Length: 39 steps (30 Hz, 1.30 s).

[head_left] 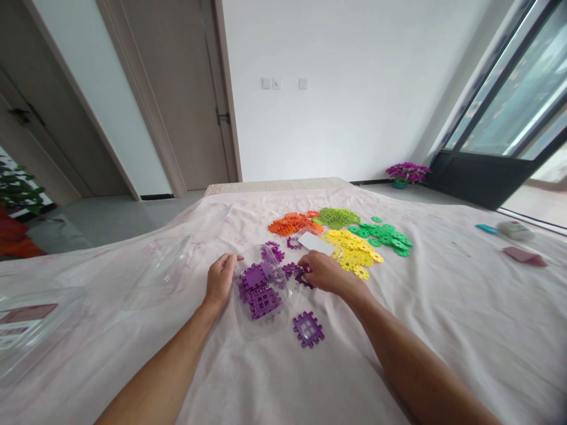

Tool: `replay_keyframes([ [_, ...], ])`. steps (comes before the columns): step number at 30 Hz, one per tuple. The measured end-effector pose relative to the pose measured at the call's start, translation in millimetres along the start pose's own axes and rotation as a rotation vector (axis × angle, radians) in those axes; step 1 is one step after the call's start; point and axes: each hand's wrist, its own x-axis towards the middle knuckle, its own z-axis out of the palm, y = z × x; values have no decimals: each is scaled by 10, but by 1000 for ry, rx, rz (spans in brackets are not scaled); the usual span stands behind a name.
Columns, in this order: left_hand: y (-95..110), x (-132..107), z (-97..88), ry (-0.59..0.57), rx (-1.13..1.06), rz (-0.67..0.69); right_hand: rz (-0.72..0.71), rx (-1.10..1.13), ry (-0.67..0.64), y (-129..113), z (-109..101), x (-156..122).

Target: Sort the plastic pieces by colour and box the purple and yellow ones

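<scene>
A clear plastic container (261, 330) stands in front of me with several purple building tiles (264, 302) inside, some with window-like grids. My left hand (221, 276) grips its left rim, thumb toward the inside. Just right of the container, my right hand (319, 270) has its fingers closed on a dark purple building tile (305, 278), partly hidden by the fingers. More purple tiles (273, 251) lie behind the container. One square purple window tile (308, 329) rests flat on the cloth, nearer to me.
Beyond my right hand lie piles of orange (292, 224), lime (336, 217), green (390, 236) and yellow pieces (352, 248), beside a white card (316, 243). Clear plastic lids or boxes (163, 265) sit at left. A pink cloth (525, 256) lies far right.
</scene>
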Motion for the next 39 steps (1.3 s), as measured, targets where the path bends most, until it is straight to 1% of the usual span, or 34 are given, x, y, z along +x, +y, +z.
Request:
replay_keyframes([
  [3, 21, -29, 30, -58, -17, 23, -2, 105, 75, 24, -63, 28],
  [6, 75, -72, 63, -92, -5, 39, -3, 230, 223, 3, -116, 55],
  [9, 153, -141, 112, -116, 15, 48, -25, 346, 355, -99, -147, 48],
  [11, 204, -194, 152, -128, 25, 43, -53, 404, 396, -220, -165, 9],
  [13, 246, -244, 190, -142, 36, 37, -88, 425, 389, -359, -185, -49],
  [15, 278, -285, 219, -155, 47, 33, -131, 434, 352, -476, -205, -103],
  [17, 298, -310, 231, -156, 53, 35, -158, 450, 349, -527, -222, -128],
  [19, 303, -313, 227, -148, 53, 34, -150, 437, 383, -488, -229, -115],
  [21, 290, -289, 206, -131, 53, 34, -109, 345, 391, -374, -216, -77],
  [22, 274, -265, 189, -117, 52, 34, -79, 275, 371, -301, -201, -56],
  [25, 190, -159, 116, -52, 52, 26, -1, 84, 239, -108, -113, -10],
  [27, 113, -81, 59, 9, 59, 7, 0, 18, 146, -47, -32, 0],
  [29, 40, -18, 11, 63, 61, 1, -37, -27, 85, -49, 47, -2],
  [31, -10, 16, -17, 84, 59, 4, -84, -59, 57, -92, 104, -7],
  [34, -24, 14, -14, 61, 52, 2, -131, -89, 59, -170, 137, -14],
  [39, 28, -35, 21, -3, 36, 12, -137, -44, 107, -210, 143, -6],
])
